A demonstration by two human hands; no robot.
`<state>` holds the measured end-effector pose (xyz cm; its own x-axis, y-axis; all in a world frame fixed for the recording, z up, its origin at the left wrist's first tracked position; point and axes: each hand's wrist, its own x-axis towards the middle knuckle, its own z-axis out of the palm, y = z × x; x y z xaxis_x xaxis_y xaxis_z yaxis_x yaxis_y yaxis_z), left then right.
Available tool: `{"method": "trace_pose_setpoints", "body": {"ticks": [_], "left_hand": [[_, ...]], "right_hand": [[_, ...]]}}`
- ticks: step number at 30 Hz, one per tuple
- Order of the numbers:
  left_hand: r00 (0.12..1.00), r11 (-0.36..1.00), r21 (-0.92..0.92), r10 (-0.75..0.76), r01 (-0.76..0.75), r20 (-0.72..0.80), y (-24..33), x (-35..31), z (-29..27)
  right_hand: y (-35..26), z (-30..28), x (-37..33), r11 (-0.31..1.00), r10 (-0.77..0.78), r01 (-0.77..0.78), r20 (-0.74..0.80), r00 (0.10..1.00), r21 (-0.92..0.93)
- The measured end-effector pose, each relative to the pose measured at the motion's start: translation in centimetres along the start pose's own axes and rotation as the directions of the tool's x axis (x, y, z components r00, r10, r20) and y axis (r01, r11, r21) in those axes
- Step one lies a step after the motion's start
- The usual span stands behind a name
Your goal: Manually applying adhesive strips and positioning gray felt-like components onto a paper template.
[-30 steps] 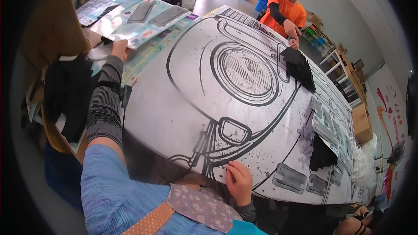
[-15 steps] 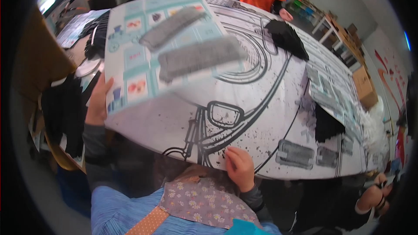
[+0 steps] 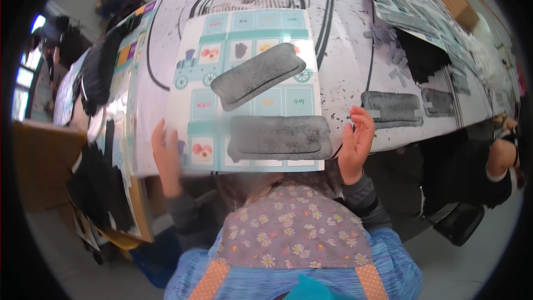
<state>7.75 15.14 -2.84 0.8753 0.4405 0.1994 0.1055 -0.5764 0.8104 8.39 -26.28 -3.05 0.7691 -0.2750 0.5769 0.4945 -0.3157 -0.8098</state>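
Note:
In front of me a printed sheet (image 3: 186, 108) with a teal train and fruit pictures lies on the table. Two speckled grey rectangular pads with rounded corners rest on it: a slanted upper pad (image 3: 258, 75) and a nearly level lower pad (image 3: 280, 138). At the sheet's left edge is my left hand (image 3: 167, 158), slightly blurred, its fingers stretched up and apart. Beyond the right edge my right hand (image 3: 356, 147) is raised with fingers loosely bent, holding nothing. Whether the left fingers touch the sheet, I cannot tell.
Two more grey pads (image 3: 391, 108) lie to the right on the table (image 3: 338, 50), beside grey scraps (image 3: 393, 53) and black cloth (image 3: 425, 58). More sheets and black material (image 3: 102, 72) stand at left. A person's arm (image 3: 502, 153) shows at far right.
The sheet with its two pads has come down and nearer, from tilted in my left hand to flat on the table. My right hand has moved up beside it. The view has turned.

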Motion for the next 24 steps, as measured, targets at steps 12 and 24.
{"method": "trace_pose_setpoints", "body": {"ticks": [12,24], "left_hand": [[0.859,0.962,-0.257,-0.057,-0.088,-0.509,0.5,-0.3,-1.8],[0.938,0.796,0.496,0.297,-0.345,0.177,5.2,-3.8,4.9]], "right_hand": [[-0.4,-1.3,-0.5,0.957,0.253,-0.252,0.012,0.967,0.142],[0.1,-1.2,1.0,0.874,0.43,-0.448,0.133,0.893,0.188]]}}
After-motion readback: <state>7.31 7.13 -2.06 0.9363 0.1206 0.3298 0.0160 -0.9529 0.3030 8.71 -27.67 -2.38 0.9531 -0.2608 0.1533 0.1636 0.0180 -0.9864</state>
